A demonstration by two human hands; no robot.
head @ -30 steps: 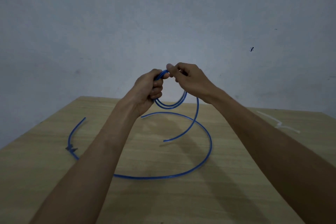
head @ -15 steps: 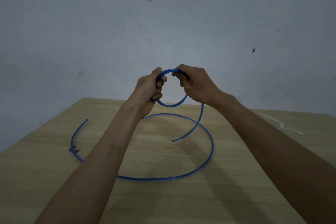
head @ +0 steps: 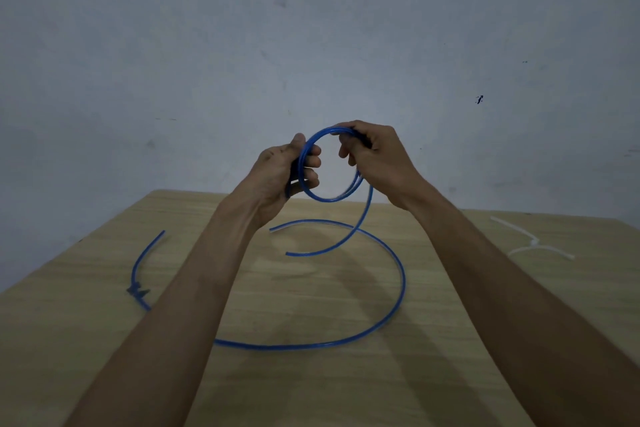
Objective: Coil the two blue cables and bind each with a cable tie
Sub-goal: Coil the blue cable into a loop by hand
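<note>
A light wooden table point(head: 311, 392) carries a loose blue cable point(head: 402, 274) and white cable ties point(head: 531, 243).

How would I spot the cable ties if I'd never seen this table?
Start at the wooden table and look toward its far right edge. There lie the cable ties, crossed over each other. They are thin, white and nearly straight, while the cables nearby are blue and curved.

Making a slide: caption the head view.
Left hand and right hand hold a blue cable coil above the table; cable ties lie nearby.

Left forearm point(head: 194, 288) hides part of the blue cable point(head: 403, 276).
</note>
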